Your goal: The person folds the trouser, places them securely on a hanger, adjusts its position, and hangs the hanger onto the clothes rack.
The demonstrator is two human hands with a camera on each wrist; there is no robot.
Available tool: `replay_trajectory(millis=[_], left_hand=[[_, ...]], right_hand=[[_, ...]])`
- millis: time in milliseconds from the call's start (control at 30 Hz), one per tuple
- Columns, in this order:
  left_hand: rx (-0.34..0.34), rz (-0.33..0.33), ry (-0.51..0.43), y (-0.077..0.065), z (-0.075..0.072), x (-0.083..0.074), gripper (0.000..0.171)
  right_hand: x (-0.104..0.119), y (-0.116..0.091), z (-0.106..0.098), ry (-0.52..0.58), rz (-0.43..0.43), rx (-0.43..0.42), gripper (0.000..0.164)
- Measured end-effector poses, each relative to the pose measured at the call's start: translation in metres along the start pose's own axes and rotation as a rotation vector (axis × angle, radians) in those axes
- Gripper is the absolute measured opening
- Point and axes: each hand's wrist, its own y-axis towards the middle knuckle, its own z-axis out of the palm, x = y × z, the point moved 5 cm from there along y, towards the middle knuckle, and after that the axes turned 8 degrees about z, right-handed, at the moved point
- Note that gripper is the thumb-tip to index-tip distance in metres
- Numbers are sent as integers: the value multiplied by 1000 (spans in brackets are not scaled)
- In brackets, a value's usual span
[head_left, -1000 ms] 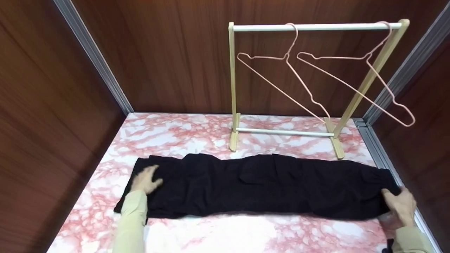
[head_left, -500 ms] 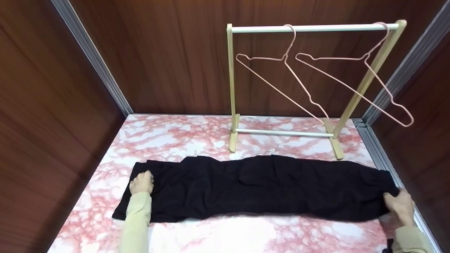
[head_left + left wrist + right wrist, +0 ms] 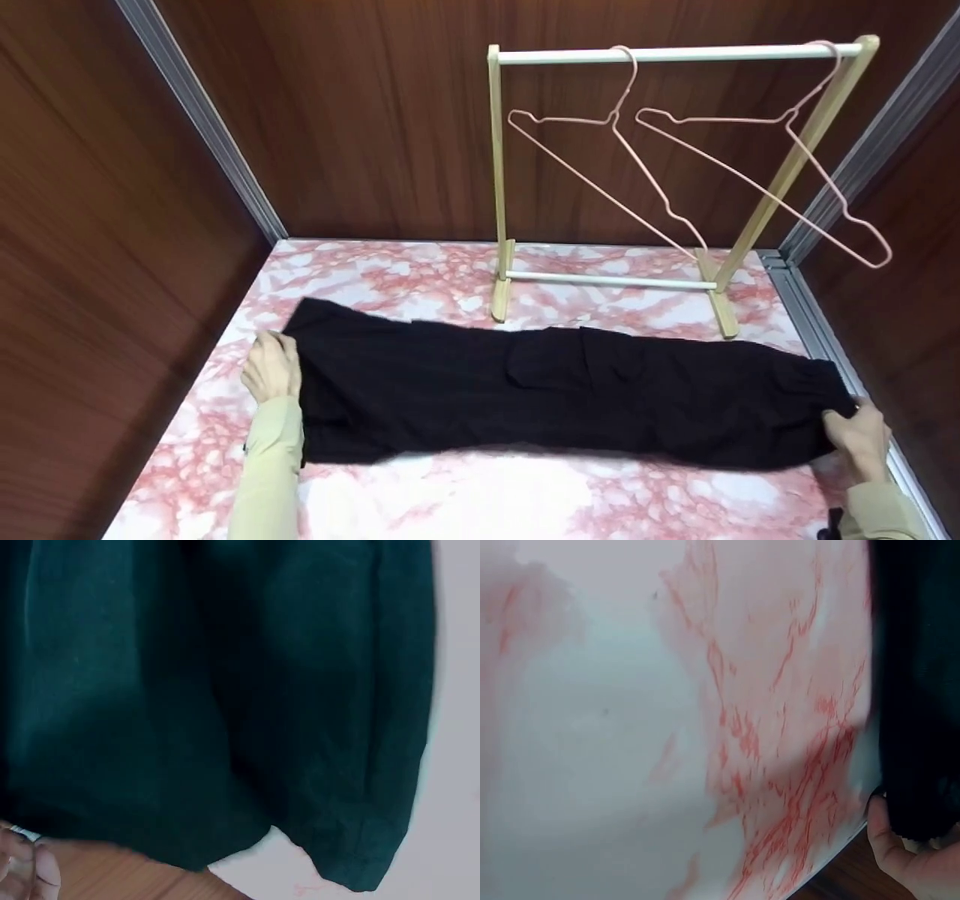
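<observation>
A pair of black trousers [image 3: 480, 390] lies stretched sideways across the table, folded lengthwise, with a pocket flap near the middle and a gathered end at the right. At the left end, my left hand [image 3: 271, 367] grips the edge of the cloth, whose far corner is raised. In the left wrist view, two wide fabric ends of the trousers [image 3: 150, 712] hang side by side, and the fingertips [image 3: 45, 874] meet the edge at bottom left. My right hand [image 3: 861, 439] pinches the gathered right end; its thumb [image 3: 881, 832] shows against the cloth in the right wrist view.
Behind the trousers stands a wooden rack [image 3: 497, 172] with a white top rail [image 3: 555, 57]. Two pink hangers [image 3: 622, 142] hang from it. Wood-grain panels enclose the table [image 3: 360, 285], whose top has a red and white marbled pattern. A metal edge strip [image 3: 810, 315] runs along the right.
My left hand came down on the cloth, closed there, then moved outward to the left edge. The left end now spreads with its far corner lifted. My right hand keeps its hold.
</observation>
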Motion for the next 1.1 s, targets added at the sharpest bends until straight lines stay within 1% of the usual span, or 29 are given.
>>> replay_trajectory(millis=[100,133,167,200,233,267,300,367,400,433,467,500,533,567,600,633,767,800,900,1000,1100], left_hand=[[-118,-37,0,2,-8,0,23],[-136,-43,13,1,-9,1,22],[-138,-41,24,0,-8,3,20],[-117,-29,45,-1,-6,4,20],[-66,-27,62,-3,-3,8,20],[6,-32,72,-5,2,11,21],[103,-48,70,-8,7,16,26],[336,-97,53,-15,20,25,39],[453,-134,41,-19,26,29,46],[554,-186,24,-24,30,34,51],[634,-224,17,-28,34,39,54],[694,-251,18,-31,36,43,57],[734,-267,26,-33,38,46,58],[755,-277,35,-35,39,49,59],[761,-279,49,-36,39,51,59],[754,-278,62,-37,39,54,60],[712,-238,80,-34,35,58,62],[703,-232,69,-32,33,59,60],[663,-243,6,-27,26,63,54],[591,-259,-43,-21,14,66,49],[514,-249,-64,-14,0,67,49]], right_hand=[[3,-1,2,-1,-25,-19,64],[2,-1,2,-2,-29,-21,64],[2,-2,3,-1,-30,-25,64],[2,-2,2,-1,-33,-31,63],[2,-3,2,-2,-33,-35,63],[2,-3,1,-5,-33,-36,63],[1,-3,1,-8,-34,-37,63],[2,-3,0,-8,-32,-32,63],[1,-3,0,-11,-31,-25,64],[1,-2,0,-13,-30,-17,64],[1,-2,1,-16,-31,-11,64],[1,-2,1,-18,-33,-8,63],[1,-1,1,-19,-32,-3,63],[0,-1,2,-19,-33,0,63],[0,-1,2,-21,-35,1,63],[0,-1,2,-20,-36,3,63],[0,0,0,-16,-25,15,64],[0,0,0,-17,-22,19,65],[0,0,-1,-20,-14,28,65],[-1,0,-2,-18,-13,32,65],[-2,-1,-3,-3,-7,23,65]])
